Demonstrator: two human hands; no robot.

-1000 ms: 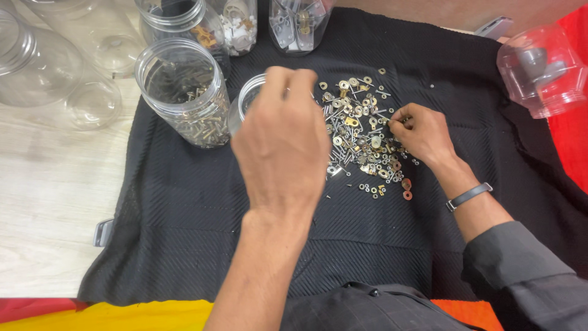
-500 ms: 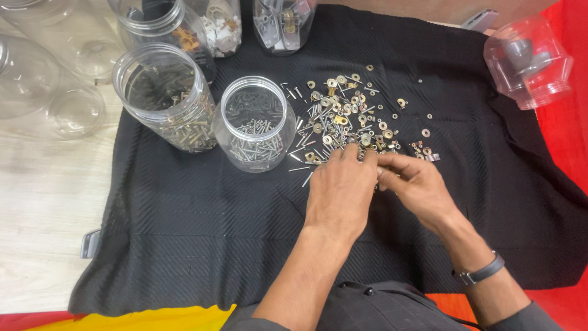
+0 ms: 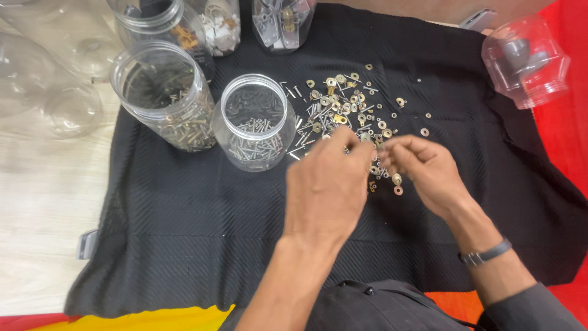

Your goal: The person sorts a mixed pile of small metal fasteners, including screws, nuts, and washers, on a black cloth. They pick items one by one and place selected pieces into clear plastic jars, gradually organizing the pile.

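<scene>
Hardware (image 3: pixel 352 113), a loose scatter of washers, nuts and small screws, lies on the black cloth (image 3: pixel 184 233) just right of the screw jar (image 3: pixel 257 122). Both hands work at the scatter's near edge: the left hand (image 3: pixel 327 184) has its fingers curled down onto the pieces, and whether they pinch anything cannot be told; the right hand (image 3: pixel 422 168) has fingertips drawn close together, perhaps on a small part too tiny to make out. Sorting looks partly done, since several jars hold pieces while much of the scatter remains. The screw jar holds a shallow layer of silvery screws. Left of it, a wider jar (image 3: pixel 165 98) holds brownish screws. Behind it stand further jars (image 3: pixel 282 21) with mixed metal bits. Far right of it lies an empty clear jar (image 3: pixel 527 61).
</scene>
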